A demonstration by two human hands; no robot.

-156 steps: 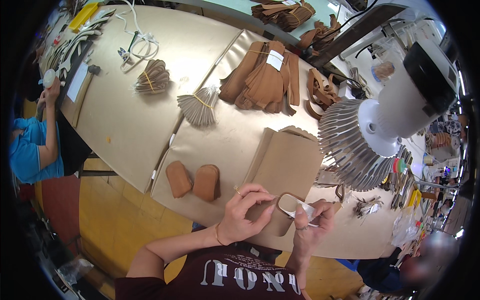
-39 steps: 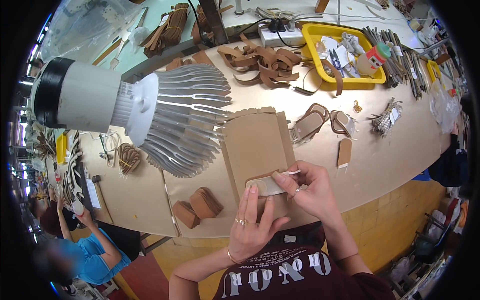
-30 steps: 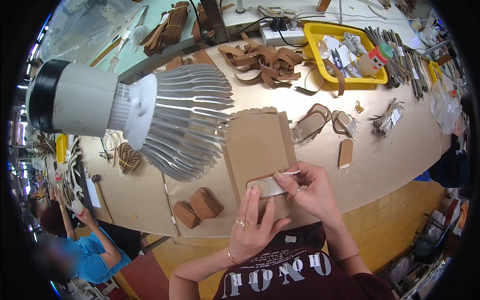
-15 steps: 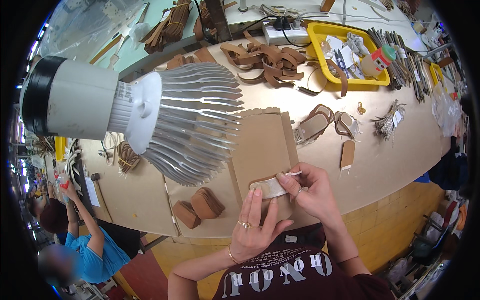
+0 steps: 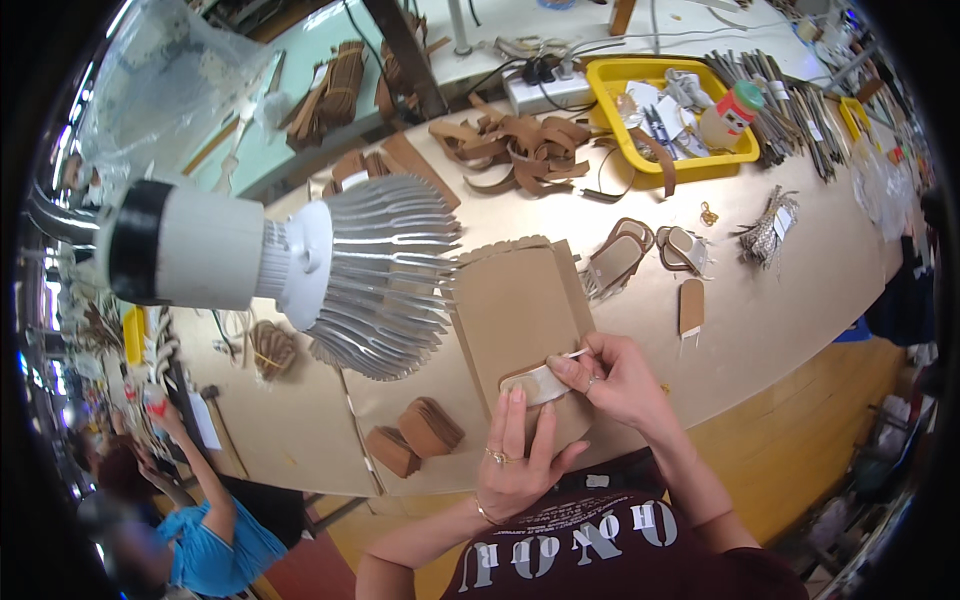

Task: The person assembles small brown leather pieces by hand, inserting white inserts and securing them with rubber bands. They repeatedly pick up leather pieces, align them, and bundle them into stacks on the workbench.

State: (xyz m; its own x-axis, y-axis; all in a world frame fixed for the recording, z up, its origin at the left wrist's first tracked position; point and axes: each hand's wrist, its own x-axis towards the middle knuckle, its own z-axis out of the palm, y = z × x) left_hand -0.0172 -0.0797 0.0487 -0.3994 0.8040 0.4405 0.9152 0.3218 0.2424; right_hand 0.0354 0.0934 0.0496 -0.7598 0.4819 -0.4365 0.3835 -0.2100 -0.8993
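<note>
A small rounded leather piece [image 5: 537, 386], brown at its edge with a whitish layer on top, lies over the near part of a flat tan board [image 5: 520, 300]. With fingers stretched out, my left hand [image 5: 520, 462] rests its fingertips on the piece's left part and near edge. At the other end my right hand [image 5: 622, 380] is closed in a pinch on the piece, thumb on top. A thin white strip sticks out by the right fingers. Left of my left hand stand two stacks of brown leather pieces [image 5: 430, 427].
A large finned lamp [image 5: 380, 275] hangs over the table's left side. Brown straps [image 5: 525, 150] lie behind the board, beside a yellow tray [image 5: 690, 172] holding a green-capped bottle. To the right are sandal-like pieces [image 5: 618, 262] and a brown tab [image 5: 691, 307]. A co-worker in blue [image 5: 225, 545] is at left.
The whole view has shifted and tilted slightly, moving the lamp and table in the picture. Both hands keep nearly the same hold on the leather piece.
</note>
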